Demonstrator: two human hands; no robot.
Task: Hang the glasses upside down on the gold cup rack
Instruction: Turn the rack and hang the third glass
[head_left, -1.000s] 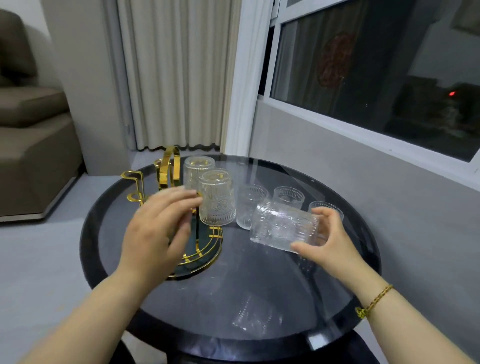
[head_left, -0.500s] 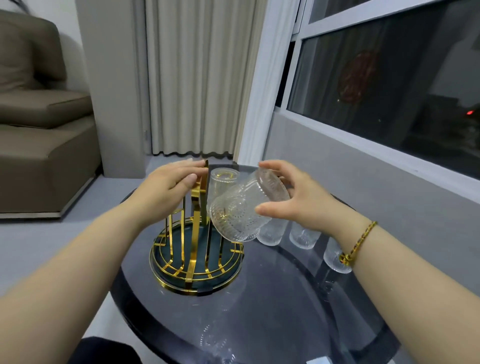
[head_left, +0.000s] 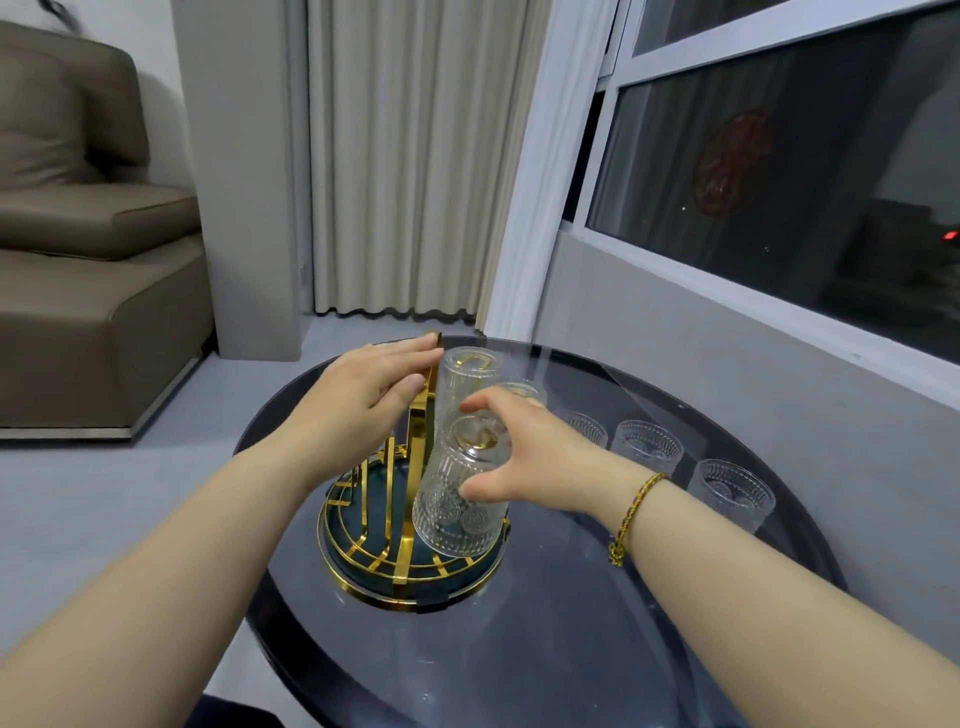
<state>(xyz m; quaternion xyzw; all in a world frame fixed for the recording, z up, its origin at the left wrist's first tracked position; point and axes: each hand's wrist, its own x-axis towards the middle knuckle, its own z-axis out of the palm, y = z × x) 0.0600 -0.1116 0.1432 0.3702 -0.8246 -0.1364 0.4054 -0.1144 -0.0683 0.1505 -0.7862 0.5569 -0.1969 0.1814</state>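
The gold cup rack (head_left: 410, 540) stands on a round dark-green tray at the left of the black table (head_left: 545, 623). My right hand (head_left: 524, 452) grips an embossed clear glass (head_left: 457, 504), upside down and slightly tilted, on the rack's near right prong. Behind it two more glasses hang upside down, one (head_left: 467, 374) tall at the back and one (head_left: 522, 391) partly hidden by my hand. My left hand (head_left: 374, 395) rests flat against the rack's tall gold handle (head_left: 428, 395). Three glasses (head_left: 647, 447) stand upright on the table to the right.
A grey wall and dark window run along the right, close to the table's far edge. A brown sofa (head_left: 78, 260) sits at the left, cream curtains behind. The near half of the tabletop shows only reflections.
My right hand has turned the glass fully upside down and lowered it onto a rack prong. My left hand has stayed on the rack's handle. The camera has moved closer.
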